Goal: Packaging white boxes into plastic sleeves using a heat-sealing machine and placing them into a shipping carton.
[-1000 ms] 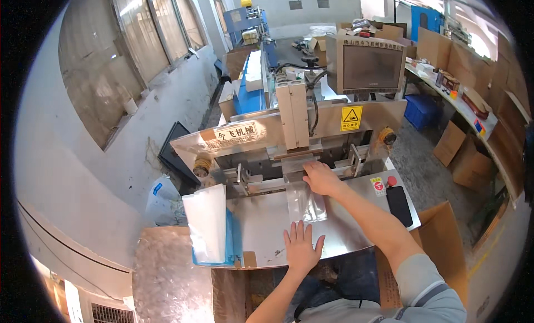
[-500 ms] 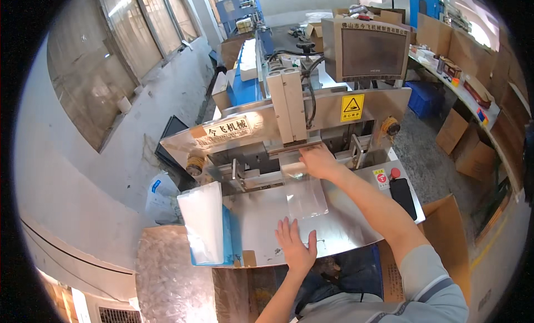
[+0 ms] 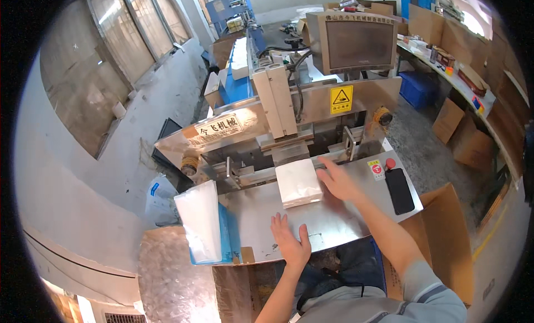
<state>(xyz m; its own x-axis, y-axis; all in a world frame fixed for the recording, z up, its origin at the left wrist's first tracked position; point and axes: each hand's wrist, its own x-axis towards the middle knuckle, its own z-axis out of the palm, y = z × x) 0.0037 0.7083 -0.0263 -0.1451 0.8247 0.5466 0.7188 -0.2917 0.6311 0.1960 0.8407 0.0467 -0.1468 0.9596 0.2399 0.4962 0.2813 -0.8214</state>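
A square white packet (image 3: 299,183), wrapped in clear plastic, lies on the metal worktop of the machine, just in front of the machine's opening (image 3: 289,152). My right hand (image 3: 340,181) is at its right side with fingers apart and nothing held; whether the thumb touches the packet I cannot tell. Below the packet, by the near edge of the worktop (image 3: 339,223), my left hand (image 3: 292,246) is spread open and holds nothing. To the left of it, a stack of clear plastic bags (image 3: 199,220) leans in a blue holder (image 3: 228,228).
A black phone (image 3: 399,190) and a red button (image 3: 390,163) are at the worktop's right. Behind stand a steel crossbar (image 3: 311,103) and a monitor (image 3: 359,42). An open cardboard box (image 3: 445,239) sits at lower right. A wall (image 3: 128,128) runs along the left.
The white packet now lies at the machine's opening, where a flat clear bag was. My right hand has drawn back from the opening to the packet's right side. The left hand stays near the front edge.
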